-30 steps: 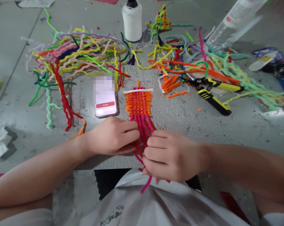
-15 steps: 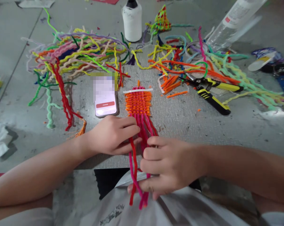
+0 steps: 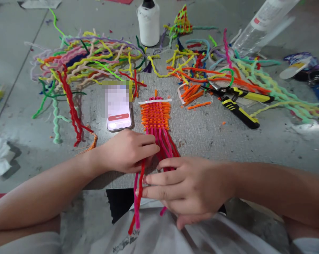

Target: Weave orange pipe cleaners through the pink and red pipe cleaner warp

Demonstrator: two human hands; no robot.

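Observation:
A small woven mat of orange and pink pipe cleaners lies on the table, with a white strip across its top. Long pink and red pipe cleaners trail from its lower edge towards me. My left hand is closed on some of them just below the weave; its fingertips are partly hidden. A red and a pink strand hang out below it over the table edge. My right hand has its fingers stretched out and thumb apart, the fingertips touching the hanging red strand. Other strands pass beneath this hand, partly hidden.
A lit phone lies left of the weave. Yellow-black pliers rest to the right beside cut orange pieces. Behind are a heap of coloured pipe cleaners, a white bottle and a clear plastic bottle.
The hanging red and pink ends have swung left. My right hand's fingers have straightened and its thumb has moved apart from them. My left hand has shifted slightly, still closed on strands.

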